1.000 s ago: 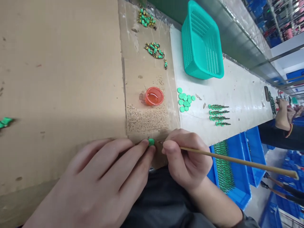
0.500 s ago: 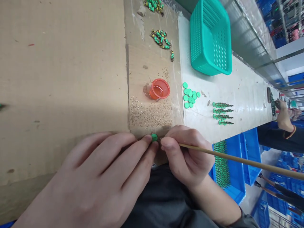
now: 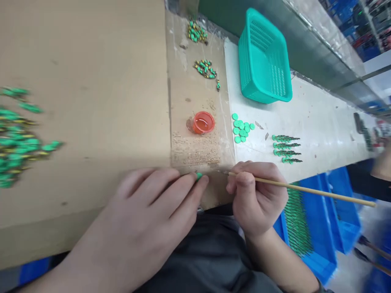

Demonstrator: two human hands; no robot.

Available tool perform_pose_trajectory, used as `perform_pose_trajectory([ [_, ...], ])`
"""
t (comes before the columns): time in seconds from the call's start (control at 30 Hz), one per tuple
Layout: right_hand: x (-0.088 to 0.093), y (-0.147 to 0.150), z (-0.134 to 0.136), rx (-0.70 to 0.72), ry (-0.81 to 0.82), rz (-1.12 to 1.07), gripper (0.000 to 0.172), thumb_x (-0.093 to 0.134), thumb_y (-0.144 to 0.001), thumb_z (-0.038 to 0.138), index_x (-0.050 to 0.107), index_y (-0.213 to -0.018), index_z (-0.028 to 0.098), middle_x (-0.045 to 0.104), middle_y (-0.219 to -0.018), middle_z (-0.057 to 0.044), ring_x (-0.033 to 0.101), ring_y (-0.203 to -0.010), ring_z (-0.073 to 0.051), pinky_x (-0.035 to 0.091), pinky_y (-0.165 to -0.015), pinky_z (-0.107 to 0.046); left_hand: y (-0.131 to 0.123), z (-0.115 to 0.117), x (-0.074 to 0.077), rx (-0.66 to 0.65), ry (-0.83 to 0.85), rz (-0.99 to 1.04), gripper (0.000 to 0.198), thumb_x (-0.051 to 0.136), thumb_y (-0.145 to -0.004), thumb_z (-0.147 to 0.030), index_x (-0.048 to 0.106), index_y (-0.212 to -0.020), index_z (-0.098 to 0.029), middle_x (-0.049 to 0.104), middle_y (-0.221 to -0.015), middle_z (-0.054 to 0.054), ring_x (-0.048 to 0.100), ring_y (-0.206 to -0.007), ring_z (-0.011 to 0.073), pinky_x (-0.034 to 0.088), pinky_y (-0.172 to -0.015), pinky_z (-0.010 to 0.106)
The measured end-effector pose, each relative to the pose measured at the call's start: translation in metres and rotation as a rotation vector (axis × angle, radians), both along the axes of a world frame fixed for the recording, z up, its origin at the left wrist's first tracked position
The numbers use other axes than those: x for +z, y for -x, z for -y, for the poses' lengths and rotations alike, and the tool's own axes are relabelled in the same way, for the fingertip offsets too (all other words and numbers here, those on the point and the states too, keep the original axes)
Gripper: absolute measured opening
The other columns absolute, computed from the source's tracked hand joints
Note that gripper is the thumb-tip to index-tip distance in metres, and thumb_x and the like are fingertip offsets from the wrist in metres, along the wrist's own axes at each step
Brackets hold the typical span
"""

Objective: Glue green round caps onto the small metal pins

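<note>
Between the thumb and fingertips of my left hand (image 3: 159, 211) is a small green button (image 3: 198, 176), partly covered by the fingers. My right hand (image 3: 258, 195) pinches a thin wooden stick (image 3: 317, 191), its fine dark tip pointing left toward the button with a gap between them. Just beyond my hands, many tiny brownish beads (image 3: 195, 150) lie scattered on the board. Farther off stands a small red cup (image 3: 204, 123) with clear liquid in it.
Loose green buttons (image 3: 241, 129) and a short row of green-and-dark strung pieces (image 3: 285, 149) lie on the white surface, near a teal basket (image 3: 264, 61). Finished-looking green pieces (image 3: 18, 142) pile at left. Blue bins (image 3: 317, 228) stand at lower right; another person's arm (image 3: 381, 167) is beyond.
My right hand has drawn the stick to the right, away from the button. My left hand still holds the button. The view has shifted, bringing the left pile into sight.
</note>
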State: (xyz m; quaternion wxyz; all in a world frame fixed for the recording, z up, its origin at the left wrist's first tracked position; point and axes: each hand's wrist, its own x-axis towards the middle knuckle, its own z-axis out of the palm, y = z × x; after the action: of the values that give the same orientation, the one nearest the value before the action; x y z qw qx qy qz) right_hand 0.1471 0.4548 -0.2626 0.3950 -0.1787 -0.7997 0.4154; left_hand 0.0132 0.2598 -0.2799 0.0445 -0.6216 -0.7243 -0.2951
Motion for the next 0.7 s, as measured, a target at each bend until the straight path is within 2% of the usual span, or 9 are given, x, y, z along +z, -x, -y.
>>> perform_pose_trajectory([
  [0.1,0.005,-0.012,-0.003,-0.033,-0.002,0.051,0.011,0.081,-0.113,0.025,0.082,-0.102,0.025,0.079,-0.074,0.002,0.072,-0.054,-0.015,0.060,-0.052,-0.027,0.009,-0.006,0.021,-0.046,0.071,-0.129,0.029,0.065,-0.119,-0.023,0.081,-0.141,-0.015,0.082,-0.134,0.010,0.073,-0.123,0.0283,0.058,-0.104,0.048],
  [0.23,-0.002,-0.017,-0.008,-0.003,0.010,0.064,0.010,0.086,-0.107,0.025,0.088,-0.097,0.026,0.084,-0.076,-0.001,0.080,-0.059,-0.019,0.068,-0.057,-0.028,0.034,-0.008,0.038,-0.279,0.219,-0.203,0.019,0.067,-0.121,-0.032,0.083,-0.124,-0.022,0.084,-0.144,0.005,0.076,-0.125,0.0219,0.062,-0.101,0.040],
  [0.33,-0.005,-0.015,-0.011,0.055,0.062,0.038,0.008,0.085,-0.108,0.026,0.091,-0.104,0.028,0.088,-0.082,-0.002,0.084,-0.063,-0.020,0.072,-0.061,-0.026,0.057,0.003,0.045,-0.336,0.218,-0.234,0.020,0.068,-0.119,-0.033,0.084,-0.129,-0.027,0.080,-0.161,0.001,0.078,-0.128,0.0159,0.065,-0.105,0.033],
  [0.4,-0.004,-0.015,-0.011,0.089,0.088,0.011,0.010,0.084,-0.108,0.024,0.093,-0.107,0.029,0.090,-0.088,-0.003,0.088,-0.069,-0.020,0.075,-0.065,-0.025,0.079,0.021,0.052,-0.181,0.186,-0.238,0.024,0.065,-0.120,-0.033,0.085,-0.132,-0.030,0.087,-0.146,0.000,0.081,-0.124,0.0129,0.066,-0.107,0.028],
  [0.43,-0.004,-0.014,-0.011,0.101,0.096,-0.005,0.012,0.083,-0.109,0.023,0.093,-0.108,0.029,0.091,-0.090,-0.004,0.089,-0.071,-0.021,0.076,-0.067,-0.025,0.094,0.034,0.058,-0.043,0.173,-0.249,0.027,0.060,-0.121,-0.035,0.086,-0.124,-0.030,0.091,-0.128,-0.002,0.082,-0.113,0.0117,0.066,-0.103,0.025],
  [0.53,-0.004,-0.014,-0.010,0.127,0.107,-0.039,0.015,0.080,-0.110,0.020,0.092,-0.109,0.027,0.091,-0.091,-0.004,0.090,-0.074,-0.022,0.078,-0.068,-0.027,0.151,0.080,0.080,0.413,0.185,-0.313,0.051,0.039,-0.122,-0.035,0.084,-0.117,-0.011,0.087,-0.109,0.004,0.079,-0.096,0.0140,0.064,-0.090,0.028],
  [0.63,-0.006,-0.014,-0.009,0.141,0.106,-0.057,0.013,0.079,-0.110,0.021,0.092,-0.109,0.026,0.090,-0.091,-0.005,0.089,-0.074,-0.021,0.078,-0.068,-0.028,0.206,0.116,0.096,0.628,0.292,-0.307,0.084,0.011,-0.123,-0.047,0.084,-0.114,-0.005,0.076,-0.099,-0.006,0.077,-0.095,0.0121,0.060,-0.095,0.028],
  [0.67,-0.008,-0.015,-0.009,0.138,0.109,-0.056,0.013,0.079,-0.111,0.022,0.091,-0.108,0.026,0.090,-0.091,-0.005,0.089,-0.075,-0.021,0.078,-0.069,-0.028,0.220,0.122,0.097,0.655,0.337,-0.282,0.082,0.018,-0.126,-0.054,0.084,-0.112,-0.008,0.075,-0.094,-0.006,0.077,-0.091,0.0123,0.062,-0.095,0.029],
  [0.7,-0.009,-0.015,-0.009,0.131,0.111,-0.050,0.013,0.079,-0.112,0.024,0.091,-0.108,0.026,0.090,-0.092,-0.005,0.089,-0.076,-0.020,0.078,-0.071,-0.028,0.230,0.124,0.095,0.674,0.379,-0.252,0.070,0.038,-0.127,-0.061,0.084,-0.108,-0.011,0.075,-0.091,-0.005,0.077,-0.086,0.0134,0.065,-0.093,0.031],
])
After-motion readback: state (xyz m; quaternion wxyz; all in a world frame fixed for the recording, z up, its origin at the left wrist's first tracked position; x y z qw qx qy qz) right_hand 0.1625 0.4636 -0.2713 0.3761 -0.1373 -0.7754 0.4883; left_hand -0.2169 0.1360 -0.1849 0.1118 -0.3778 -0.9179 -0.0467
